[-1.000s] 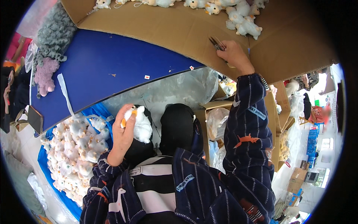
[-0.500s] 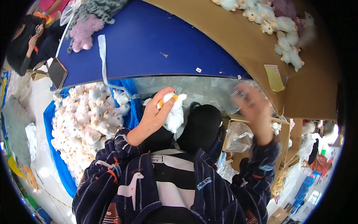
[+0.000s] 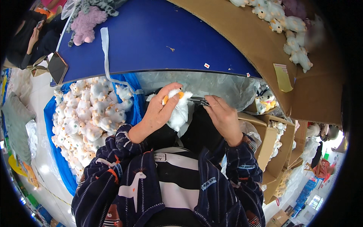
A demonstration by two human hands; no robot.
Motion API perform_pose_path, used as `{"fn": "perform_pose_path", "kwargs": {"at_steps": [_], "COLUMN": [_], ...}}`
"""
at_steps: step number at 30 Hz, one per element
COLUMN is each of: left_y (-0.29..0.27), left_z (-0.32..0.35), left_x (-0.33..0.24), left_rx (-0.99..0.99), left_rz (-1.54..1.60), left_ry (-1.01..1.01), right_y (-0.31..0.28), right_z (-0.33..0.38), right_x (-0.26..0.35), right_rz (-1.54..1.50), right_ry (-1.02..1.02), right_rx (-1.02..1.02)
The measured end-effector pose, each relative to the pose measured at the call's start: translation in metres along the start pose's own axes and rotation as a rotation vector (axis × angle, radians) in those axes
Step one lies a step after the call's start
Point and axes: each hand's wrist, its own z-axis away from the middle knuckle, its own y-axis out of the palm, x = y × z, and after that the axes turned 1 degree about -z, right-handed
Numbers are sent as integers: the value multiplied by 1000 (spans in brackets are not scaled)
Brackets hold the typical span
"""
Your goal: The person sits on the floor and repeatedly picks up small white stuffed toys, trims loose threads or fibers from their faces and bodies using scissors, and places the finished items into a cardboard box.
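Observation:
Over my lap, my left hand [image 3: 160, 106] is closed around a small white plush toy [image 3: 178, 116] with orange patches near its top. Thumb and fingers pinch the toy at its upper end, and its body hangs below them. My right hand [image 3: 223, 116] grips a slim dark metal tool [image 3: 198, 100], whose tip reaches the toy's upper right side. Fingers cover part of this tool; whether it is a pair of tweezers or small snips I cannot make out.
A blue bag [image 3: 48, 120] full of white plush toys stands at my left. Ahead is a blue table [image 3: 151, 41] with a white strip, a phone [image 3: 58, 68] and pink and grey plush. Cardboard [image 3: 234, 26] bearing more toys spans the right; open boxes [image 3: 264, 145] sit below. Another person works far left.
My right hand has come left and inward from beside the cardboard to the plush toy, bringing the metal tool against it. My left hand keeps its hold, shifted slightly; the whole view has tilted a little.

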Motion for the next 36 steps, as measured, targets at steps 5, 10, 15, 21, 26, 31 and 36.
{"fn": "perform_pose_path", "kwargs": {"at_steps": [5,10,15,21,26,31,36], "left_y": [0,0,3,3,4,4,6], "left_z": [-1,-1,-1,-1,0,-1,-1], "left_x": [1,-2,-2,-1,-3,-5,-7], "left_rx": [-9,0,8,16,17,24,33], "left_rz": [-19,-10,-6,-2,-19,-23,-23], "left_ry": [22,15,15,22,-11,-3,-12], "right_y": [1,2,4,5,5,3,7], "right_z": [0,3,2,0,1,3,-1], "right_x": [-1,-4,0,2,1,0,2], "right_rz": [9,5,-37,-51,-100,-117,-136], "right_ry": [-48,-61,-11,-5,0,17,-2], "right_rx": [23,0,3,4,22,12,10]}}
